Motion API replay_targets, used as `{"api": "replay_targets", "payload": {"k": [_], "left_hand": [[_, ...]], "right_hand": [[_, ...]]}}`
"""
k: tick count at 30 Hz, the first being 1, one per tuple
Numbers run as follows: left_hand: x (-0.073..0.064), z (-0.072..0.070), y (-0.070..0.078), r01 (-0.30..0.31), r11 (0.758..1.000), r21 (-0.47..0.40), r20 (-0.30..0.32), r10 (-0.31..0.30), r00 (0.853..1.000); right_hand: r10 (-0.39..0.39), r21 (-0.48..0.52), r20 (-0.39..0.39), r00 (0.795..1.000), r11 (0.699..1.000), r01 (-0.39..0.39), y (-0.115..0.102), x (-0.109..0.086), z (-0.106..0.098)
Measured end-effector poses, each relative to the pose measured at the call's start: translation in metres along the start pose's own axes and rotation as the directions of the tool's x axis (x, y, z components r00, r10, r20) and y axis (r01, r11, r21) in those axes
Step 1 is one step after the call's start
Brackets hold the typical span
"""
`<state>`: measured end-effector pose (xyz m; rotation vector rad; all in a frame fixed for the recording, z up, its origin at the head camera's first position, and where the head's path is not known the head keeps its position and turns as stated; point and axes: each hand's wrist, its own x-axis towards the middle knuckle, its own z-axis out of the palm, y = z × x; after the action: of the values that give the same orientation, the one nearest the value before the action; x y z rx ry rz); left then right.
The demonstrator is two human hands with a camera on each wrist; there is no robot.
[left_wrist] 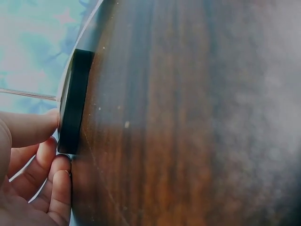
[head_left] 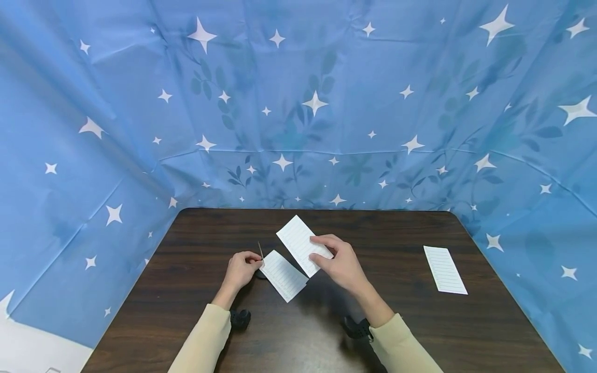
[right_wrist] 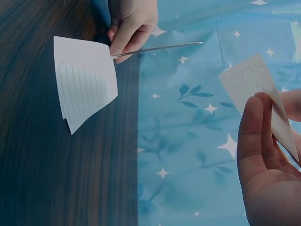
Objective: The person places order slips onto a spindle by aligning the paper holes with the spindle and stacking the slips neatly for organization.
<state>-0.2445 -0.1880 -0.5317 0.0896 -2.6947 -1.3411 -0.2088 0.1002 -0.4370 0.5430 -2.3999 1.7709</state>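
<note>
Lined slips (head_left: 283,277) of white paper, held in both hands over the middle of the table (head_left: 224,223), plus one lying flat off to the right. Biggest thing around: blue cloth (head_left: 354,93) with white stars and leaf sprigs, hung behind the table and round both sides. Table is dark wood grain, rounded far corners. Two cream sleeves (head_left: 200,342) come in from the near side, black wrist units (head_left: 240,320) at the cuffs.

Right hand (head_left: 342,261): narrow pinch, thumb and fingers on the right side of one slip, that right-hand slip (head_left: 297,243) tilted and clear of the table. Left hand (head_left: 240,269): also a narrow pinch, thumb and curled fingers closed on the corner of the left-hand bunch (right_wrist: 87,80); a second edge shows under the top sheet, exact count unclear. Near corners of the two held lots sit very close in head view, can't tell if touching. Loose slip (head_left: 445,270) lies flat near the table's right edge, well apart from both hands.

Smaller: black base (left_wrist: 75,103), thick-edged, right by the left fingertips, partly hidden. Smallest: thin metal rod (right_wrist: 174,47), pointed tip, sticking out beside the left thumb; can't tell whether it pierces the paper
</note>
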Motion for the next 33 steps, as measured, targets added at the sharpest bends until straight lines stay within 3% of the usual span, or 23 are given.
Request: {"api": "replay_targets", "payload": {"k": [24, 33], "left_hand": [[-0.001, -0.005, 0.004, -0.002, 0.999, 0.042, 0.042, 0.001, 0.999], [-0.002, -0.015, 0.008, -0.035, 0.998, 0.049, 0.015, 0.034, 0.999]], "right_hand": [[0.005, 0.019, 0.027, 1.0, 1.0, -0.006, -0.011, 0.007, 0.017], [0.003, 0.011, 0.027, 1.0, 1.0, -0.004, -0.012, 0.008, 0.019]]}}
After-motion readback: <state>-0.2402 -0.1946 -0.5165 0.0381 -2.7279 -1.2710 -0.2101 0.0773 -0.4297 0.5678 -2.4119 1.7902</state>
